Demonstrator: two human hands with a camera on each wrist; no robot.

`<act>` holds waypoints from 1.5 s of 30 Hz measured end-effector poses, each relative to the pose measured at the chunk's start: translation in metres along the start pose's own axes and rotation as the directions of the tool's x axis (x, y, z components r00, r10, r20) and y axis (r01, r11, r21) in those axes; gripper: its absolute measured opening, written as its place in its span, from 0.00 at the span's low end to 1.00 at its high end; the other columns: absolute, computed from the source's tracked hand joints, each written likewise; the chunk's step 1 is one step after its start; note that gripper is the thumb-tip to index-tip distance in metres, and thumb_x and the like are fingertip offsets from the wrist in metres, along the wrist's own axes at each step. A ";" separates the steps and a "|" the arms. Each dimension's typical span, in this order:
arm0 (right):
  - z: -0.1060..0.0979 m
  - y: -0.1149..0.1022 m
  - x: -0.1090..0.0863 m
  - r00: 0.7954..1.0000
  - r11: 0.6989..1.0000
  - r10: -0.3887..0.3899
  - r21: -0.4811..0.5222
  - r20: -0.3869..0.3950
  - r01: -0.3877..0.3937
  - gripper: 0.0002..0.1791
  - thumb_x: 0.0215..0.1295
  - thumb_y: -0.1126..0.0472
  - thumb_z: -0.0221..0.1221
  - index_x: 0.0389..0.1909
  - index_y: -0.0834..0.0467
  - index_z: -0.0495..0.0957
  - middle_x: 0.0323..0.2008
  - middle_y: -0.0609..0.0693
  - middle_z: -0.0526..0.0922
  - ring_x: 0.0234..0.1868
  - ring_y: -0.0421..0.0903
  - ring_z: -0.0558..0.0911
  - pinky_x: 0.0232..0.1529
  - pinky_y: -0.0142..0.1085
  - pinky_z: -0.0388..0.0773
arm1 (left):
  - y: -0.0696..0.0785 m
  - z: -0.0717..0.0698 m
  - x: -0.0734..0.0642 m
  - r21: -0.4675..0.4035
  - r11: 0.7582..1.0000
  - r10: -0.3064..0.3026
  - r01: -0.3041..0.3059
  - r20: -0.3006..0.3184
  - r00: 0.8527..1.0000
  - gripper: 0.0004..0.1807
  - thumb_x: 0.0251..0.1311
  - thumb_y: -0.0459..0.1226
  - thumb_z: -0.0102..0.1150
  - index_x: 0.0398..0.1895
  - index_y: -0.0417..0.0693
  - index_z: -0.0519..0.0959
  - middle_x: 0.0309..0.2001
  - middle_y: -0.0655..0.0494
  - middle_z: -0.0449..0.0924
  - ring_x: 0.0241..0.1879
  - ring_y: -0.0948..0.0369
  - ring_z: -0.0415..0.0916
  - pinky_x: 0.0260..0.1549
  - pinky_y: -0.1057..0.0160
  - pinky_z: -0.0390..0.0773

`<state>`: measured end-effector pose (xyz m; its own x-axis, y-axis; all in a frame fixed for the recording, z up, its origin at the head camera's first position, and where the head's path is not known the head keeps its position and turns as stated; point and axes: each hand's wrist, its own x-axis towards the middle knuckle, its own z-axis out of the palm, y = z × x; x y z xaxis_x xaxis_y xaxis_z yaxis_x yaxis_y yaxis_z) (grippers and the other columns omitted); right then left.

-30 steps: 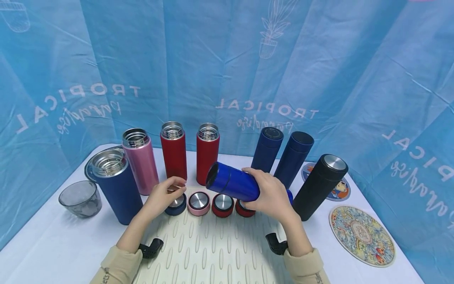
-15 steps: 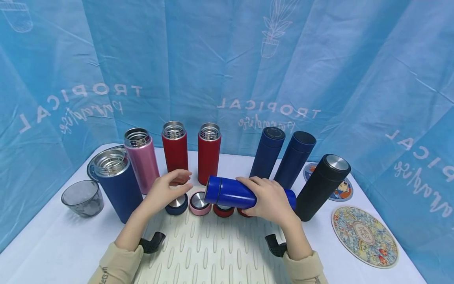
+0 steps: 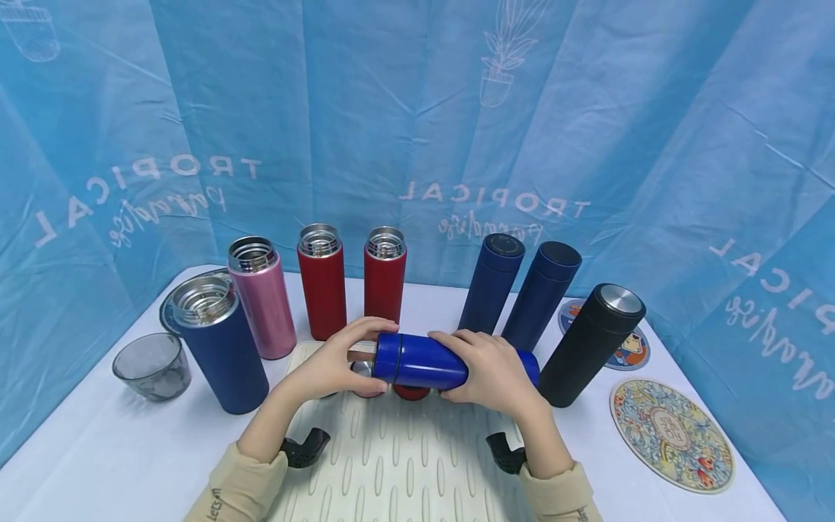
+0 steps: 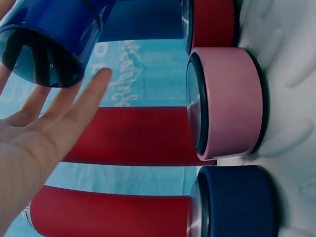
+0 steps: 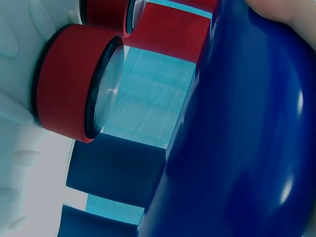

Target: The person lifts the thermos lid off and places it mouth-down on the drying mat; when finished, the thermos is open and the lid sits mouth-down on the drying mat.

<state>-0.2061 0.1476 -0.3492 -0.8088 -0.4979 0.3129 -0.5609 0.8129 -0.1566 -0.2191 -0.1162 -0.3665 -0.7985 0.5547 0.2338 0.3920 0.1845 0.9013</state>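
Note:
A glossy blue thermos bottle lies sideways in the air above the row of caps, its lid end pointing left. My right hand grips its body, fingers over the top and thumb below. At the lid end is my left hand, thumb and fingers spread around the lid with fingertips right at its edges. The left wrist view shows the lid's dark shiny top facing the palm, and one finger stretched out past it. Below are a pink cap, a navy cap and a red cap.
Left and behind stand lidless bottles: navy, pink and two red ones. On the right are two navy bottles and a black one. A grey glass bowl, ribbed mat and patterned coaster lie around.
The right hand has lowered and levelled the blue thermos from its tilt. The left hand has moved right from over the caps to around the lid end.

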 end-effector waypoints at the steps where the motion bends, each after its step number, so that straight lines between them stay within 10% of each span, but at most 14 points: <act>1: 0.000 0.000 0.000 1.000 1.000 0.000 0.004 0.003 0.000 0.45 0.34 0.45 0.74 0.60 0.39 0.69 0.49 0.47 0.79 0.48 0.52 0.78 0.49 0.55 0.72 | 0.000 0.001 0.000 -0.003 1.000 0.002 -0.002 -0.006 1.000 0.37 0.45 0.37 0.70 0.61 0.57 0.66 0.61 0.51 0.62 0.59 0.46 0.61 0.50 0.47 0.73; 20: 0.004 -0.001 0.000 0.999 0.998 -0.045 -0.052 -0.023 0.044 0.45 0.34 0.45 0.74 0.61 0.39 0.67 0.50 0.48 0.79 0.48 0.52 0.78 0.48 0.54 0.73 | -0.008 0.004 0.001 -0.036 0.999 -0.006 0.001 -0.143 0.990 0.31 0.39 0.35 0.74 0.52 0.49 0.75 0.51 0.47 0.73 0.48 0.49 0.72 0.40 0.61 0.80; 45: 0.005 -0.001 0.002 0.989 0.979 -0.116 -0.179 -0.090 0.099 0.45 0.35 0.43 0.73 0.61 0.40 0.67 0.51 0.49 0.78 0.49 0.53 0.78 0.50 0.53 0.72 | 0.001 0.010 0.003 -0.193 0.943 -0.310 0.272 -0.203 0.929 0.27 0.51 0.41 0.65 0.56 0.47 0.72 0.53 0.40 0.71 0.45 0.47 0.74 0.34 0.52 0.81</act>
<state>-0.2085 0.1439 -0.3533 -0.7191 -0.5598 0.4117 -0.5975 0.8006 0.0449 -0.2170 -0.1064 -0.3682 -0.9558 0.2937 0.0121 0.0640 0.1680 0.9837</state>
